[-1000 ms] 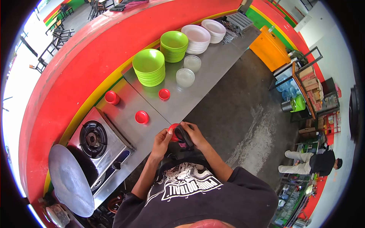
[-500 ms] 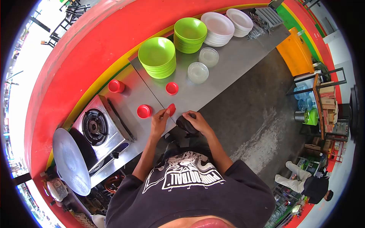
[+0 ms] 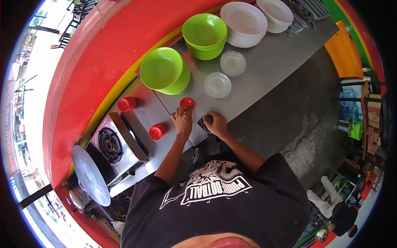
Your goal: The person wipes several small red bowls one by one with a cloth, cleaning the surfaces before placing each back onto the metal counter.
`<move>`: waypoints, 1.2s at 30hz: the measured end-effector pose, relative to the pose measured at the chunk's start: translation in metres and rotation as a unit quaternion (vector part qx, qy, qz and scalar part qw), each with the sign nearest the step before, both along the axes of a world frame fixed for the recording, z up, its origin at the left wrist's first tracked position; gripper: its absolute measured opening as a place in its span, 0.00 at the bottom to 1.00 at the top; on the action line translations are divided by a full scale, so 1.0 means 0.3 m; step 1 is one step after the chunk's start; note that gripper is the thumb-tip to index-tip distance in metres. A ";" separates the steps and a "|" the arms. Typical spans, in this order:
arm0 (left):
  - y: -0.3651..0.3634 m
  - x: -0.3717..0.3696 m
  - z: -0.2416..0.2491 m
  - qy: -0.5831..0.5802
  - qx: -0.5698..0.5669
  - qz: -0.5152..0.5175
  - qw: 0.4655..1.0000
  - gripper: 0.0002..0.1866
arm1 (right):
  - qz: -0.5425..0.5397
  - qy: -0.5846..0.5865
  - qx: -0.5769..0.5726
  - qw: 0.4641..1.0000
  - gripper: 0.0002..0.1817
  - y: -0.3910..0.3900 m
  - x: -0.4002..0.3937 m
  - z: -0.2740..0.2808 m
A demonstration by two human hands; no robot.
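My left hand (image 3: 182,120) is over the counter with its fingers closed at the near rim of a small red bowl (image 3: 187,101). My right hand (image 3: 217,124) is wrapped round a black cloth (image 3: 204,125) at the counter's front edge; part of the cloth is hidden by the fingers. To the left of my left hand stand two more sets of small red bowls, one near (image 3: 157,131) and one farther back (image 3: 126,104). Two stacks of clear bowls, one in front (image 3: 217,85) and one behind (image 3: 233,63), stand beyond my right hand.
Tall stacks of green bowls (image 3: 162,68) and white plates (image 3: 243,18) line the back of the steel counter (image 3: 264,68). A gas stove (image 3: 118,142) and a large round metal pan (image 3: 92,175) are at the left. Another person (image 3: 343,217) is at the far lower right.
My left hand has moved forward with the small red dish to the middle red bowl. My right hand has closed more tightly round the black cloth, and the view has shifted slightly.
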State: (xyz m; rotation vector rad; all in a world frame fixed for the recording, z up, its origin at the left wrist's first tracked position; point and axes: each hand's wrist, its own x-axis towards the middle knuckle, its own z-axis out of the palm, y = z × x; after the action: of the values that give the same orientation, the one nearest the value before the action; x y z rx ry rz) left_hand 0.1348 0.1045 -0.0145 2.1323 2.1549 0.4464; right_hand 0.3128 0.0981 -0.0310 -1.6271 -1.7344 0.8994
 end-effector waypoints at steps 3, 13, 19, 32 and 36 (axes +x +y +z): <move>0.020 0.025 -0.016 0.002 -0.018 0.025 1.000 0.15 | 0.035 0.016 0.065 0.997 0.12 0.025 -0.006 -0.017; -0.151 -0.008 0.129 -0.068 0.047 0.152 0.985 0.33 | 0.115 0.080 0.108 0.984 0.10 0.050 0.025 -0.053; -0.321 -0.225 0.173 -0.030 0.046 0.267 0.962 0.45 | 0.122 0.072 0.115 0.983 0.09 0.042 0.018 -0.052; -0.404 -0.458 0.094 -0.121 0.021 0.171 0.978 0.43 | 0.006 0.030 0.082 0.996 0.11 -0.030 -0.056 -0.063; -0.397 -0.491 0.103 -0.147 0.039 0.131 0.980 0.40 | -0.067 0.106 0.027 0.992 0.11 -0.042 -0.076 -0.067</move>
State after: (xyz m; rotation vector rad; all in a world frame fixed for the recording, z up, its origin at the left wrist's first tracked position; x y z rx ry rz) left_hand -0.0124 -0.0146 0.0163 1.6874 2.2789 0.8217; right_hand 0.2901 0.0854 -0.0510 -1.5334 -1.4744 0.9169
